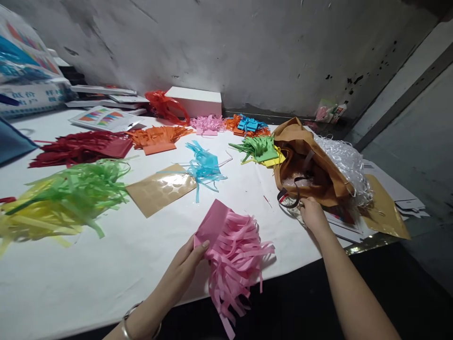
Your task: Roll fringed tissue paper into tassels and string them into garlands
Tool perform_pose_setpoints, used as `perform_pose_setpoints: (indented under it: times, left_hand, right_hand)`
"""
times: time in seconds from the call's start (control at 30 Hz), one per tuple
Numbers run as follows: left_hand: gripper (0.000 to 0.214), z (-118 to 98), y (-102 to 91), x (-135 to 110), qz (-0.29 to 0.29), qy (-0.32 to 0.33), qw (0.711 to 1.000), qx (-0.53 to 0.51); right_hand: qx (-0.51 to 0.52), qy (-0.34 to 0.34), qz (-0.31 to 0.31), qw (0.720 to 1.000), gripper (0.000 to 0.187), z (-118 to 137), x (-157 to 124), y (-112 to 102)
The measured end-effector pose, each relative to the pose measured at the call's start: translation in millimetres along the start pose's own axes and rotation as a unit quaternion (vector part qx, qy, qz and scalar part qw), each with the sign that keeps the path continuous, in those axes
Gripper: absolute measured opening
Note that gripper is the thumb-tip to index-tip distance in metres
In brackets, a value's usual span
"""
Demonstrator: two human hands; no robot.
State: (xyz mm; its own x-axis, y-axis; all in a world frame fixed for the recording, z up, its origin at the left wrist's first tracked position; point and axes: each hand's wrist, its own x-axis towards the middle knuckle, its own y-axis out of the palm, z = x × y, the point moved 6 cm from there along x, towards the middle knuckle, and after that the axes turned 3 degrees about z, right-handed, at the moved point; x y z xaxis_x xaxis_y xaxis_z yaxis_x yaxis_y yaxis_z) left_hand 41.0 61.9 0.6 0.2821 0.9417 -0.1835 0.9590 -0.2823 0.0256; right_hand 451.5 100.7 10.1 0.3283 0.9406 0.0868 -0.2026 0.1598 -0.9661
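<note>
My left hand (193, 252) is closed on the solid band of a pink fringed paper tassel (240, 250), thumb on top. The tassel's strips hang down past the table's front edge. My right hand (313, 215) is at the front rim of an open brown bag (332, 177), its fingers bent and pressed together. What they hold is hidden; a dark ribbon loop (296, 202) and a pale patterned item lie just beside the fingertips. Behind the pink tassel is a light blue tassel (212, 165), partly over a sheet of round clear stickers (166, 189).
Green-and-yellow tassels (81, 193), dark red tassels (85, 146) and an orange tassel (159, 137) lie to the left. More tassels, including a green one (260, 148), sit near a white box (198, 100). White stringy material (345, 160) spills behind the bag. A wall stands behind.
</note>
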Motion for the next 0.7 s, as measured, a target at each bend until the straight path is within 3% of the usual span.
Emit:
perform_pose_setpoints:
  times: [0.1, 0.37, 0.53, 0.7]
  left_hand:
    - [0.042, -2, 4.5, 0, 0.043, -0.005, 0.999, -0.003]
    - [0.039, -12, 5.9, -4, 0.032, 0.013, 0.999, 0.007]
    - [0.034, -19, 6.7, -6, 0.036, 0.027, 0.999, 0.015]
    - [0.034, -19, 6.9, -7, 0.037, 0.041, 0.998, 0.002]
  right_hand:
    - [-0.016, 0.021, 0.017, 0.999, 0.022, -4, 3, 5]
    - [-0.034, -0.009, 0.008, 0.999, 0.016, 3, 2, -4]
    - [-0.053, -0.031, -0.008, 0.998, 0.029, 14, 4, -8]
    - [-0.103, -0.017, -0.019, 0.994, 0.025, 19, 4, -4]
